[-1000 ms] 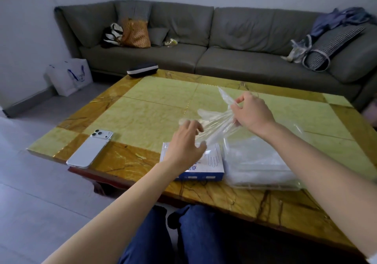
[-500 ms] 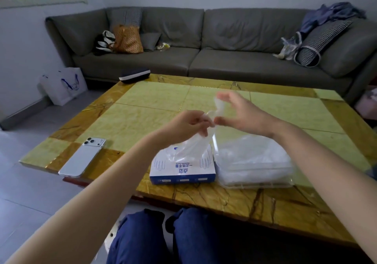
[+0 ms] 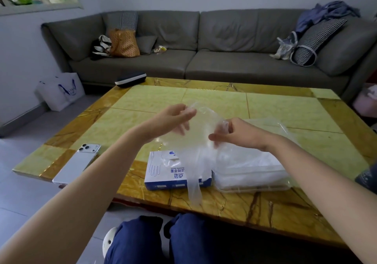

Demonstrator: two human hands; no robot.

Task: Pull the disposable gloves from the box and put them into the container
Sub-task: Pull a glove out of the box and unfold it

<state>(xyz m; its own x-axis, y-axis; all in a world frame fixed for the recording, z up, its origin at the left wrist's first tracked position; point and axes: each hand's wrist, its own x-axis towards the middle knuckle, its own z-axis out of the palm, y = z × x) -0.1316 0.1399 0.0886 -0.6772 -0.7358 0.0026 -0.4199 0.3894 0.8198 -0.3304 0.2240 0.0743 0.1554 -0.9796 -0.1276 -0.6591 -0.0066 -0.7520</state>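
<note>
One yellow stone-topped table (image 3: 224, 100) bears a clear container (image 3: 255, 188) heaped with filmy gloves, its walls hard to tell from the pile. Just beside it lies a blue-and-white box (image 3: 163, 174) with more film at its slot. Above both hangs a transparent glove (image 3: 195, 141), fingers drooping past the box front, its cuff edges pinched by the left hand (image 3: 171, 120) and right hand (image 3: 242, 135).

glove (image 3: 195, 141) out of box (image 3: 163, 174) | stretched between left hand (image 3: 173, 120), right hand (image 3: 238, 133)
</note>
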